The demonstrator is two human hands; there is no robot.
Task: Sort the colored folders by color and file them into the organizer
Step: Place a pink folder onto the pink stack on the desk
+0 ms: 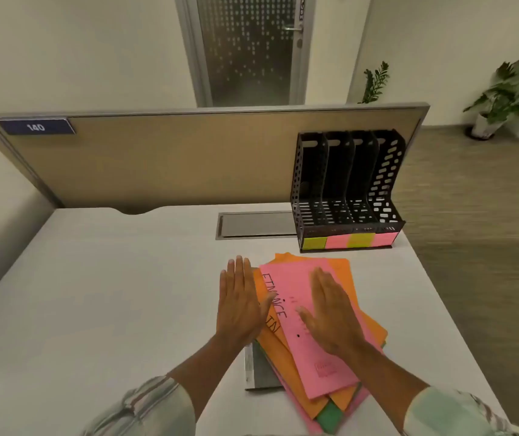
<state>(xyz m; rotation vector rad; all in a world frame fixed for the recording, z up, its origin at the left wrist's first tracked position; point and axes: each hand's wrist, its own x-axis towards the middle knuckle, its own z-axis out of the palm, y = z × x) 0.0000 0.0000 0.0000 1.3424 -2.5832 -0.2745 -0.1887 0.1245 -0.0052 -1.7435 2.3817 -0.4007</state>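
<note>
Seen from above, both hands are flat with fingers straight, gripping nothing. The left hand (238,305) sits at the left edge of a loose, fanned stack of paper folders (330,372) lying on the white table (94,294). The right hand (330,313) rests palm down on the top sheet, a pink paper folder (286,278) with handwritten black lettering. Under it show orange folders (340,269) and, at the near end of the stack between the forearms, a corner of a green folder (327,416). A flat grey folder (263,372) peeks out just below the left wrist.

Beyond the fingertips, well apart from the stack, stands a black perforated plastic file organizer (348,187) with four upright slots, all empty. Coloured sticky labels (349,240) run along its front: yellow-green, pink, yellow-green, pink.

The sorting looks barely begun. To do it well, steady the stack with one hand, slide off the pink folder alone with the other, and check its colour against the labels before choosing a slot
</note>
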